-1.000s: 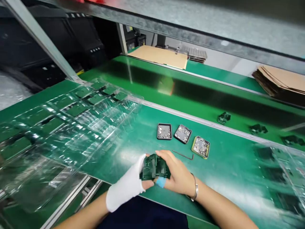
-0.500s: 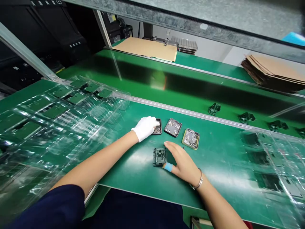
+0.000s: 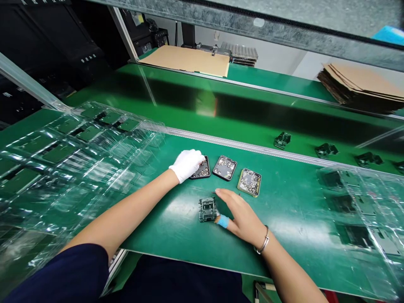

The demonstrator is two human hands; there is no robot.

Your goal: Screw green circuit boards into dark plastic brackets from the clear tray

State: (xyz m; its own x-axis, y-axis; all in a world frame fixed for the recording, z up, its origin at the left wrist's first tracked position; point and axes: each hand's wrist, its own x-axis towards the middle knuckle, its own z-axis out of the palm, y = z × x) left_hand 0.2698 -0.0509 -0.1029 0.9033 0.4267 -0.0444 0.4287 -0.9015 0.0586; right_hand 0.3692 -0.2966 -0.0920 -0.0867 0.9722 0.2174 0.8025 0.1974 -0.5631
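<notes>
My left hand [image 3: 188,165], in a white glove, reaches over the left end of a small dark tray [image 3: 205,170] of tiny metal parts. Its fingertips are bent together at the tray, and what they pinch, if anything, is too small to see. My right hand [image 3: 241,214] is bare, with a blue wrap on the thumb and a metal bracelet at the wrist. Thumb and forefinger are spread beside a dark green plastic frame-like part [image 3: 207,209] lying on the green bench [image 3: 176,235]. The thumb tip is at its lower right edge; whether it touches, I cannot tell.
Two more small trays, a dark one [image 3: 225,167] and a yellow-edged one [image 3: 249,182], hold tiny metal parts. Clear plastic blister trays lie left [image 3: 94,168] and right [image 3: 378,210]. Several dark parts [image 3: 282,140] sit along the green strip behind a metal rail [image 3: 221,141]. Cardboard [image 3: 362,86] is stacked farther back.
The view has shifted slightly. My left hand has drawn left across its tray, baring more of the metal parts. The green part has turned a little beside my right hand.
</notes>
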